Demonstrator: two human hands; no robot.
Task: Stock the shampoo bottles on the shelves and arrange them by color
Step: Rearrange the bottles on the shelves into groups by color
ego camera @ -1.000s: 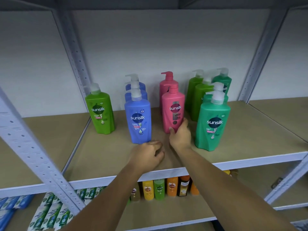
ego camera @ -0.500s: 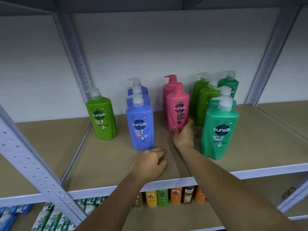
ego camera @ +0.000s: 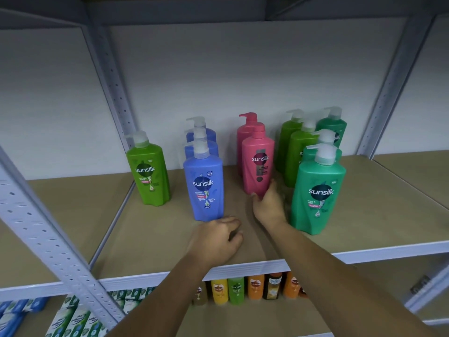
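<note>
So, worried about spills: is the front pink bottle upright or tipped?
Upright: the front pink bottle has its pump on top; the right hand grips its base.

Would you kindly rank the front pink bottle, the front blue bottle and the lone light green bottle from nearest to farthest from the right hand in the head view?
1. The front pink bottle: middle of the shelf; the right hand grips its base.
2. The front blue bottle: to the left of that hand, apart from it.
3. The lone light green bottle: farthest left, standing alone.
</note>
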